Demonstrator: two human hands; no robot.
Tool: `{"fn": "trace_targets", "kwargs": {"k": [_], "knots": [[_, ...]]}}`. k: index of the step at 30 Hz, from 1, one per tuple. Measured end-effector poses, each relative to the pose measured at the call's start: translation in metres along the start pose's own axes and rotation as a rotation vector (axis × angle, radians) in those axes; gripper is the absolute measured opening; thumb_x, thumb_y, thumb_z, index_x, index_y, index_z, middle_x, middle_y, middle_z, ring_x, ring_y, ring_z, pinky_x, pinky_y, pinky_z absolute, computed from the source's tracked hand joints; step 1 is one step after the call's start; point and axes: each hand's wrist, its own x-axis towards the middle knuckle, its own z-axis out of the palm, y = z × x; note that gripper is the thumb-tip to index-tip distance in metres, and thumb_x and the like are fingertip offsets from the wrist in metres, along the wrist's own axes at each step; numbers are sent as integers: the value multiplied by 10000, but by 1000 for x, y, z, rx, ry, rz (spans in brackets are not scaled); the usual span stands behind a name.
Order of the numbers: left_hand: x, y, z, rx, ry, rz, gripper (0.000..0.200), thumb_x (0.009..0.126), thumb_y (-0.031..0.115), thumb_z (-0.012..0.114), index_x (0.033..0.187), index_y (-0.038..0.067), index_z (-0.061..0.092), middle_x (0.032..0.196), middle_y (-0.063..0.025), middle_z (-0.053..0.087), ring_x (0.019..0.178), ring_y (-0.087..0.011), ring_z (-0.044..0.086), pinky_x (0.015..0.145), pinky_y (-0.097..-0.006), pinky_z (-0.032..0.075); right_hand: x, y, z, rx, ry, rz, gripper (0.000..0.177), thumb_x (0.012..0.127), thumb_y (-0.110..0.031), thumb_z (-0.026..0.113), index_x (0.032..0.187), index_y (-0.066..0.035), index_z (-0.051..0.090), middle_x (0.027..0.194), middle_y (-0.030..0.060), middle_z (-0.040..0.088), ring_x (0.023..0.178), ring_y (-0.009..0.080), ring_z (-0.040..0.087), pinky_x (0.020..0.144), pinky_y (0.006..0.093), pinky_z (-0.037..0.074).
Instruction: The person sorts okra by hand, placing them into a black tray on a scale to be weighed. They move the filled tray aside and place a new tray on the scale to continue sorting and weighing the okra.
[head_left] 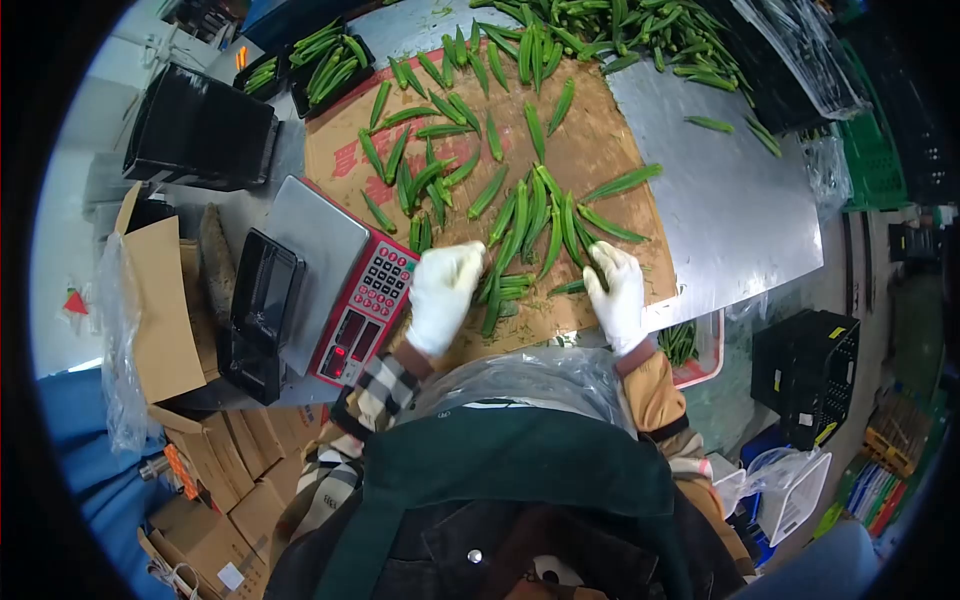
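Both my hands wear white gloves and rest on a sheet of brown cardboard [590, 150] strewn with green okra pods. My left hand [443, 293] lies at the left side of a bunch of okra [530, 230], fingers curled against the pods. My right hand [616, 295] presses on the bunch's right side, fingers on a pod or two. Whether either hand truly grips pods is hard to see. More loose okra [430, 150] lies scattered farther back on the cardboard.
A red-faced weighing scale [345, 280] with a steel pan stands left of my hands, an empty black tray [262, 300] on it. Black trays filled with okra [325, 60] sit at the far left. A large okra heap [620, 30] lies on the steel table [730, 210]. Cardboard boxes [165, 300] stand left.
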Motion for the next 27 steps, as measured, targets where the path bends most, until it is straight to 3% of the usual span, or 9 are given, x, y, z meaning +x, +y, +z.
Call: {"fn": "trace_targets", "kwargs": {"k": [2,7,9,12,17,19,23,25,27], "knots": [[29,7,-2,-25,55,-94,281,964,273,648,1034,17,739,978,-165,736,908,-318,696,807,-374,526,23,-2,13,82,76,-24,245,858,-159,713,1077,-50,728,1067,138,729,1012,338,652,911,415,519],[69,1,56,163,-47,-61,348,896,354,702,1118,86,695,970,-135,730,939,-340,690,822,-430,530,65,-2,59,-215,-26,29,591,793,-270,796,1300,-31,606,1052,167,703,1031,330,645,906,435,514],[73,12,66,386,-178,-92,519,821,326,781,1261,84,647,1025,-133,738,958,-303,709,867,-378,540,67,6,63,49,-4,104,577,817,-183,782,1324,3,581,989,128,712,891,240,661,819,354,531],[79,4,54,-27,-220,-159,419,877,206,733,1241,16,650,976,-93,729,901,-193,690,833,-316,532,67,4,30,817,-65,364,442,871,-87,712,1289,14,606,930,19,698,769,81,596,717,229,499],[65,-4,-38,-845,-370,-494,319,969,136,603,1265,18,615,1113,-49,659,921,-123,619,823,-320,536,30,23,-26,943,-139,663,192,931,-26,642,1122,-29,657,904,-6,668,796,72,598,733,235,490],[43,1,-58,-1059,-415,-537,385,971,201,628,1308,21,575,1075,-27,647,913,-115,617,773,-305,532,18,13,-13,995,-150,470,141,932,-39,624,1072,-45,629,903,-1,662,804,77,605,711,238,497],[8,35,-45,-286,-362,-630,401,931,332,715,1164,12,651,816,8,618,637,-111,581,609,-245,474,4,-24,35,651,-312,306,189,836,-82,653,1014,-30,619,854,104,664,763,189,620,736,317,510],[-21,4,-10,-71,-346,-342,377,897,370,747,1063,36,694,792,-57,671,651,-150,634,609,-290,507,4,-37,55,654,-295,276,223,826,-92,653,1034,-13,626,854,177,664,786,282,652,764,372,516],[-41,9,14,500,-291,-113,347,854,435,728,968,108,712,810,-159,709,768,-368,697,683,-457,541,2,-46,61,569,-278,284,284,832,-101,659,1097,0,637,960,207,694,897,341,681,825,394,529]]}}
